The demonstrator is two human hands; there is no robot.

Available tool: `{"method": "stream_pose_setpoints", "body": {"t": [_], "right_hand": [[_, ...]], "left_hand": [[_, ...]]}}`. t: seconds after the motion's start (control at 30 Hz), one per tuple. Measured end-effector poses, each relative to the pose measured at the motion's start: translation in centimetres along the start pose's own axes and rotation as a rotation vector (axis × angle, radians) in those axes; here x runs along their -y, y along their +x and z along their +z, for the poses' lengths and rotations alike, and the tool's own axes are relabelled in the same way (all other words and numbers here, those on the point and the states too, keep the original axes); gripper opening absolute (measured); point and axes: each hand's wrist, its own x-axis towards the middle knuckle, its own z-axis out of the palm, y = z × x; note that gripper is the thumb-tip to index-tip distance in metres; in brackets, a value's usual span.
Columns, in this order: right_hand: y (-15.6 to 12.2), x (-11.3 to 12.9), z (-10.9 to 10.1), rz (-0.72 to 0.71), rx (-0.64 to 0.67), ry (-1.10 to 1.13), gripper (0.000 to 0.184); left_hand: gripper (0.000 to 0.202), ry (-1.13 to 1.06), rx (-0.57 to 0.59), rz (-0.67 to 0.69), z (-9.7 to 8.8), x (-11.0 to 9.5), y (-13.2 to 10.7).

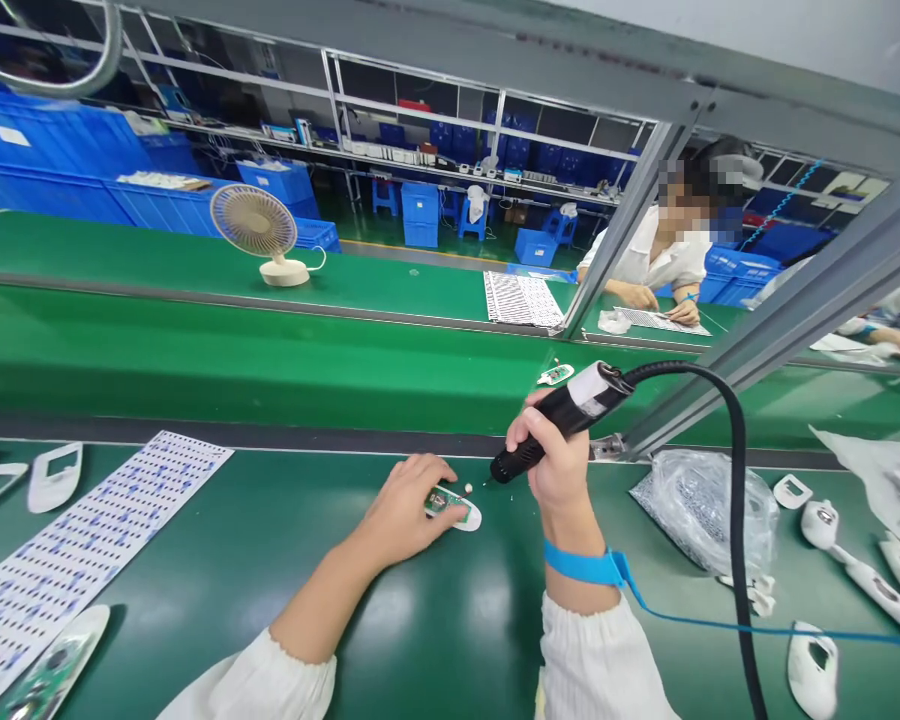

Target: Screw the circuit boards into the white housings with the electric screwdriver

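My left hand [409,507] is closed on a small white housing [473,520] with a green circuit board [441,499] in it, fingers on its far side and thumb on its near side. The housing lies flat on the green bench. A small pale round part [468,489] sits by its far edge. My right hand [553,455], fingers wrapped round, grips a black electric screwdriver [562,420] with a thick cable. Its tip points down and left, just right of the housing and apart from it. A blue wrist strap [583,565] circles my right wrist.
A white label sheet [97,560], white frames [56,477] and another circuit board [49,680] lie left. To the right are a plastic bag [720,505] and white shells [812,668]. A metal post [780,310] slants beyond my right hand. Across the belt [270,350] sits a co-worker [649,255].
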Motion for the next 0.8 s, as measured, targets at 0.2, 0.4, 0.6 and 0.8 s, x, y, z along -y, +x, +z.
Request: {"method": "stream_pose_setpoints", "body": {"t": [0.2,0.4,0.6,0.8], "right_hand": [[-1.1,-0.2,1.8,0.064,0.117,-0.042,0.019],[-1.6,-0.6,2.7,0.103,0.133,-0.085,0.022],[-1.9,-0.7,3.1,0.120,0.159,-0.108,0.022],[-1.8,-0.5,3.1,0.130,0.159,-0.128,0.024]], "left_hand": [[0.024,-0.058,0.088,0.043,0.2,0.2,-0.2],[0.033,0.001,0.016,-0.001,1.1,-0.1,-0.3],[0.034,-0.019,0.031,0.014,1.1,0.1,-0.4],[0.034,-0.086,0.004,0.036,1.6,0.7,-0.3]]}}
